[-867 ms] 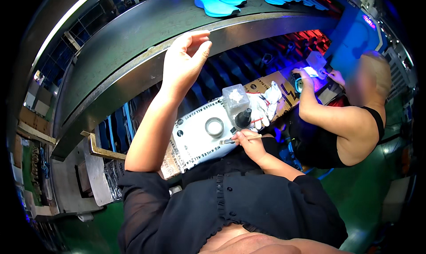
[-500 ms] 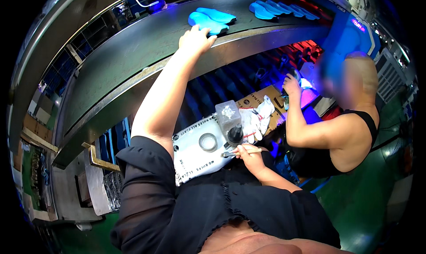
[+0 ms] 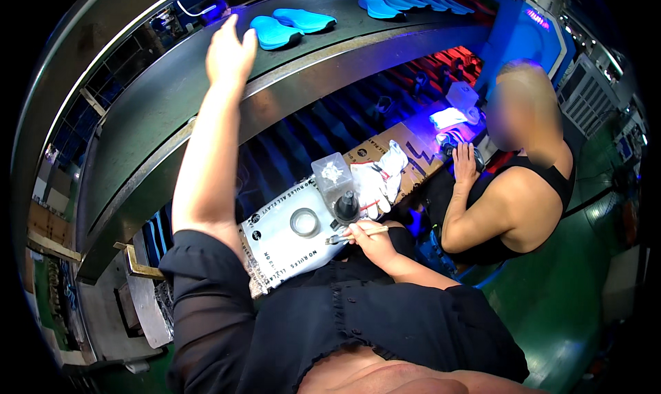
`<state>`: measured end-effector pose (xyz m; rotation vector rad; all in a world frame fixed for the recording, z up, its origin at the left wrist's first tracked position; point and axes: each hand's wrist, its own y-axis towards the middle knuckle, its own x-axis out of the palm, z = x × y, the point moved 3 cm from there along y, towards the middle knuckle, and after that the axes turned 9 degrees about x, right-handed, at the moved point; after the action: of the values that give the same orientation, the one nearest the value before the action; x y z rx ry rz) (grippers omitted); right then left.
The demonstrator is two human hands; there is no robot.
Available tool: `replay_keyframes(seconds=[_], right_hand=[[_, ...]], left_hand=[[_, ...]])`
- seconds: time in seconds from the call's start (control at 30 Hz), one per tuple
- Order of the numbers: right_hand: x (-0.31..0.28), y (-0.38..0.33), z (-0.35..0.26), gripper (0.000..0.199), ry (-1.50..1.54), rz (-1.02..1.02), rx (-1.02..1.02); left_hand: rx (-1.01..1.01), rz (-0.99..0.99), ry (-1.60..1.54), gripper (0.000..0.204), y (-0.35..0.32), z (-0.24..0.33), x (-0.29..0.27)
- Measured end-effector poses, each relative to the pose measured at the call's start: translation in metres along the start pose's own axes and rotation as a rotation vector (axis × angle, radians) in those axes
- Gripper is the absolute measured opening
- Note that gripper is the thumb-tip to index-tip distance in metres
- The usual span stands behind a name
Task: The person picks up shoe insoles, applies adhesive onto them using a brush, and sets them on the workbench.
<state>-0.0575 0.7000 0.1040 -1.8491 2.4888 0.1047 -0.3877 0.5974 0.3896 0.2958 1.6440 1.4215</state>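
My left hand (image 3: 231, 52) is raised over the conveyor belt (image 3: 162, 84), its fingers apart with nothing in them. Just to its right a blue shoe sole (image 3: 274, 33) rests on the belt, and a second blue sole (image 3: 306, 19) lies behind it. In my right hand (image 3: 370, 241) is a small brush (image 3: 336, 240) with a wooden handle, its bristles pointing left above the white printed sheet. Close by stand a black bottle (image 3: 346, 207) with a pointed top and a round clear dish (image 3: 304, 222).
Several more blue soles (image 3: 380, 6) line the belt farther right. Beyond the bottle are a clear square container (image 3: 332, 176) and white gloves (image 3: 375, 180) on cardboard (image 3: 415, 158). A co-worker (image 3: 509, 194) sits at the right, hands near a lit spot. The belt's metal edge (image 3: 289, 88) crosses in front.
My left hand has let go of the near sole and moved left, leaving the pair on the belt. The view has shifted slightly. The co-worker's hand has come down. My right hand keeps the brush.
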Motion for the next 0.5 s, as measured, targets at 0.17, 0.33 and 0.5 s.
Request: replay_keyframes(seconds=[0.17,0.33,0.5], right_hand=[[0.002,0.0,0.008,0.031,0.108,-0.045,0.11],[0.021,0.006,0.017,0.026,0.15,-0.111,0.185],[0.043,0.012,0.024,0.031,0.143,-0.103,0.146]], left_hand=[[0.002,-0.416,0.439,0.053,-0.074,-0.049,-0.101],[-0.333,-0.358,0.268,0.055,-0.135,-0.136,-0.19],[-0.371,-0.58,0.297,0.061,-0.126,-0.167,-0.164]])
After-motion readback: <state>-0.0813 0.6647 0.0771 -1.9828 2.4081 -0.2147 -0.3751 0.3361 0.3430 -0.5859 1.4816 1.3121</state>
